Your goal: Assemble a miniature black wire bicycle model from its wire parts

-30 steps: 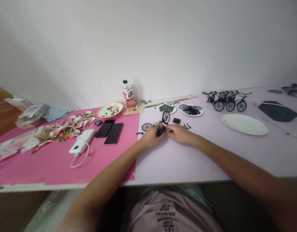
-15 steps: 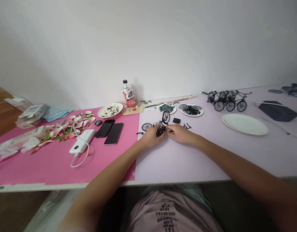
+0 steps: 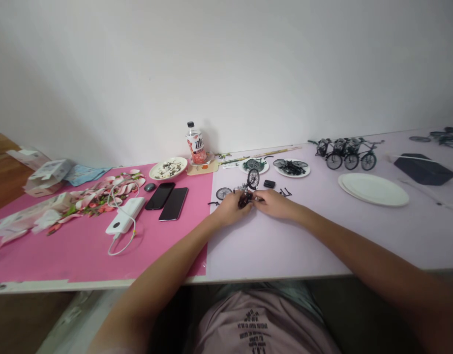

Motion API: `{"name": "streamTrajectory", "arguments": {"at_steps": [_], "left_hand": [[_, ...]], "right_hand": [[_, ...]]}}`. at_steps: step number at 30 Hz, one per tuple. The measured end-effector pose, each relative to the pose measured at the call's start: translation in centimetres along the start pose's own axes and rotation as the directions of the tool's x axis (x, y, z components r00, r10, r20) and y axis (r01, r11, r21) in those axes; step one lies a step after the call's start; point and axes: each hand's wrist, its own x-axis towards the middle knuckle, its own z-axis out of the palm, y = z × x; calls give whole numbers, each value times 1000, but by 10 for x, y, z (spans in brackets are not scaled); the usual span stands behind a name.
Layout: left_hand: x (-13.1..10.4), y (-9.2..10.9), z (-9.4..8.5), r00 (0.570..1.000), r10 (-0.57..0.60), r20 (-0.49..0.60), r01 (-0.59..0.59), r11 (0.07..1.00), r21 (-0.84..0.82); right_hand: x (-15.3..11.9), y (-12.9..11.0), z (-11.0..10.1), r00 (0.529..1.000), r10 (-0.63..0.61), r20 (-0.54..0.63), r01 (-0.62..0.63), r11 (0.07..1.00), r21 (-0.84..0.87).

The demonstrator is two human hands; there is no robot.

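Head camera view: two bare hands meet over a lilac table covering (image 3: pixel 278 250), working on a small model bicycle (image 3: pixel 245 200) held between them. The left hand (image 3: pixel 230 209) is curled closed around its dark body. The right hand (image 3: pixel 276 204) has its fingertips drawn together at the model's other side; whether they pinch a part is hidden. One spoked wheel (image 3: pixel 253 180) stands up just beyond the fingers, and a second wheel (image 3: pixel 223 193) lies flat past the left hand. Near the right hand are a black block (image 3: pixel 269 184) and thin black pieces (image 3: pixel 285 192). Farther back, a plate (image 3: pixel 301 175) holds dark parts; to the right stand several model bicycles (image 3: pixel 351 161). Leftward, two phones (image 3: pixel 173 204) lie on pink covering (image 3: pixel 167 246).
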Motion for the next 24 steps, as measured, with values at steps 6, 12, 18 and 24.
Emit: {"name": "streamTrajectory", "arguments": {"at_steps": [6,12,18,24], "left_hand": [[0,0,1,1000,-7,0,7,1000,4],[-1,-2,3,1000,5,-20,-5,1000,3],[0,-3,5,998,-12,-65,13,1000,6],[0,-2,6,992,-12,-126,13,1000,0]], "right_hand": [[0,-1,0,1000,7,-9,-7,1000,-1],[0,1,2,999,-28,-32,28,1000,-4],[-1,-3,2,998,-25,-52,29,996,83],[-1,-1,3,996,-31,-87,39,994,102]]}}
